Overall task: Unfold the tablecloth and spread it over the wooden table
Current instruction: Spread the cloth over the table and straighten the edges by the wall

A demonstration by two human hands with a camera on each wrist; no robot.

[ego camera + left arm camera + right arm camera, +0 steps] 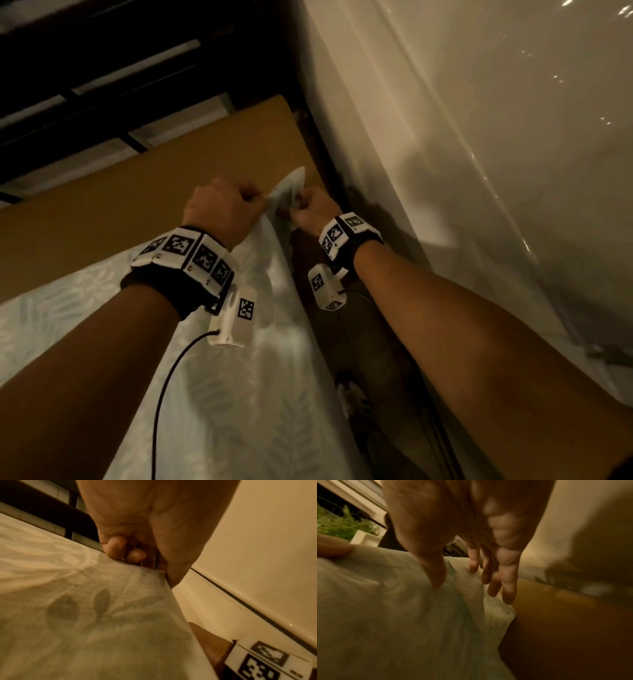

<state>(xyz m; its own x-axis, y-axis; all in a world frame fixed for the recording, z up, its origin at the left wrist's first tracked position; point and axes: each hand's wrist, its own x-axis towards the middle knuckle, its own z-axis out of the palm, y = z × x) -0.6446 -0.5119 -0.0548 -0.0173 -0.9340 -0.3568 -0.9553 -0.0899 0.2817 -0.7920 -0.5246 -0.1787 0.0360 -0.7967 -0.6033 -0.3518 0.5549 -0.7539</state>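
Tablecloth (219, 377) corner pinched by both curled hands, left hand (219, 209) beside right hand (313, 209), above wooden table (102, 219)

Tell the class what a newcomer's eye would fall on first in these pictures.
First, the left hand and right hand, close together mid-picture, both pinching one corner of the pale leaf-patterned tablecloth. The cloth covers the near part of the wooden table; the far part lies bare.
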